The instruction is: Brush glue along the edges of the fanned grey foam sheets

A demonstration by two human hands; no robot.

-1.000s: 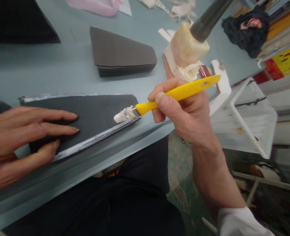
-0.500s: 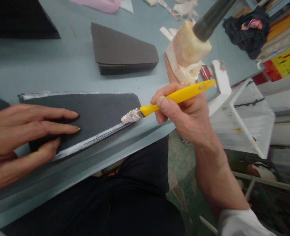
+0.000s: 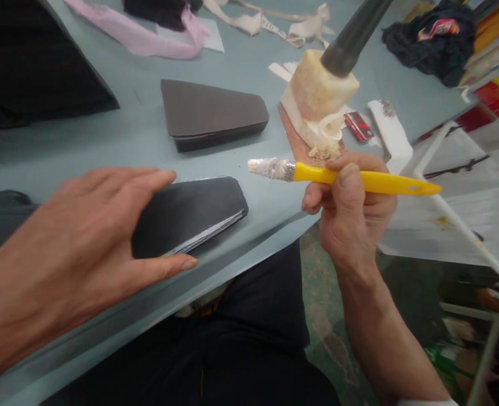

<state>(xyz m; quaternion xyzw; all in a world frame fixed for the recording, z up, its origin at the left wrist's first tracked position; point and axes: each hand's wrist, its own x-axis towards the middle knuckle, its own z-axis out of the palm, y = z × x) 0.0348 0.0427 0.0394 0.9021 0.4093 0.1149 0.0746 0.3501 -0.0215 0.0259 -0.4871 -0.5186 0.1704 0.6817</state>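
A stack of dark, tapered pieces [image 3: 194,211] lies at the table's near edge, with white paste along its long edges. My left hand [image 3: 101,220] arches over its wider end, thumb by the near edge and fingers by the far one; the hand is open, its thumb and fingers well apart. A yellow-handled brush [image 3: 371,181] is held in my right hand [image 3: 350,197], closed around the handle. White paste coats its bristles, which point left and stay off the stack. Farther back sits a second stack of tapered grey-brown pieces [image 3: 215,110].
A paste-crusted block-shaped container [image 3: 317,87] with a dark handle rising from it stands on a brown board [image 3: 294,135]. Pink cloth [image 3: 148,42], pale strips [image 3: 249,22] and a small red box [image 3: 358,126] lie around. A white-framed clear bin [image 3: 477,208] is at right.
My right hand has lifted the brush off the stack's edge and moved it right. My left hand went from lying flat on the stack to spanning its width, farther right.
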